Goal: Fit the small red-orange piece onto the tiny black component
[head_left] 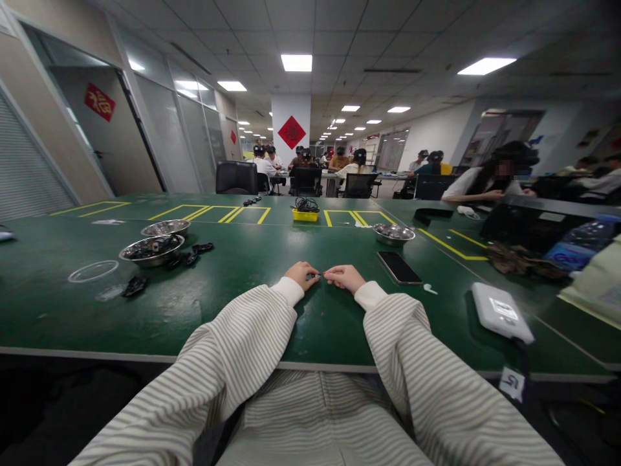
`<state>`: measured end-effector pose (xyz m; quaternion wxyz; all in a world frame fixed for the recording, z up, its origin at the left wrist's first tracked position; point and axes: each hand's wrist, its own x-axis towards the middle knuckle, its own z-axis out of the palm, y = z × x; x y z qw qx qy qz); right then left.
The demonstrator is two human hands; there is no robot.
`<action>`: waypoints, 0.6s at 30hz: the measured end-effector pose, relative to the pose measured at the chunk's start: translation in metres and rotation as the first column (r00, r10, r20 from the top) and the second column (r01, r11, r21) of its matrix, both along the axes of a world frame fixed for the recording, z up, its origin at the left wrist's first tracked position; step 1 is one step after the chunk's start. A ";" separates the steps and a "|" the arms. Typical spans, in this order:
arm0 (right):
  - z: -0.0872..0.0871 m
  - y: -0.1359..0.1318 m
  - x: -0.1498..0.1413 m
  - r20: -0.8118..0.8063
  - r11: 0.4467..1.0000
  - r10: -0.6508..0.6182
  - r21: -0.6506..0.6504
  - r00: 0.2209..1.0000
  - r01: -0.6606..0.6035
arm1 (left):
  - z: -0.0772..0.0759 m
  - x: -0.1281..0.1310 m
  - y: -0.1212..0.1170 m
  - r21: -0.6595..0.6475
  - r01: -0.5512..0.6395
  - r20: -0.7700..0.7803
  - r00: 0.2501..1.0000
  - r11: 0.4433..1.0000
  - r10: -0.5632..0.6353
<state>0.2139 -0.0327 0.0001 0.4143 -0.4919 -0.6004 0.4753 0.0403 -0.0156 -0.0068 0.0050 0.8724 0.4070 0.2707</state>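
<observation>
My left hand (303, 275) is closed in a pinch over the green table (272, 255), with a small dark piece (319, 276) at its fingertips, too small to name. Facing it a short way to the right, my right hand (345, 277) also pinches; a speck of red shows at its fingertips, and what it grips cannot be made out. Only a narrow gap parts the two sets of fingertips. Nearest to the right hand lies a black phone (400, 267), with a white earbud (429, 288) beside it.
Two metal bowls (151, 259) with dark parts stand at left, near black pieces (193, 257) and a clear plastic tub (94, 272). Another bowl (394, 236) sits at right. Farther back is a yellow box (305, 215) of cables. A white device (501, 312) lies near the right edge.
</observation>
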 end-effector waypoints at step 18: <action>0.002 -0.001 0.002 0.052 0.998 0.068 0.003 0.996 -0.068 | -0.002 -0.002 -0.002 0.316 0.160 0.121 0.971 0.935 -0.207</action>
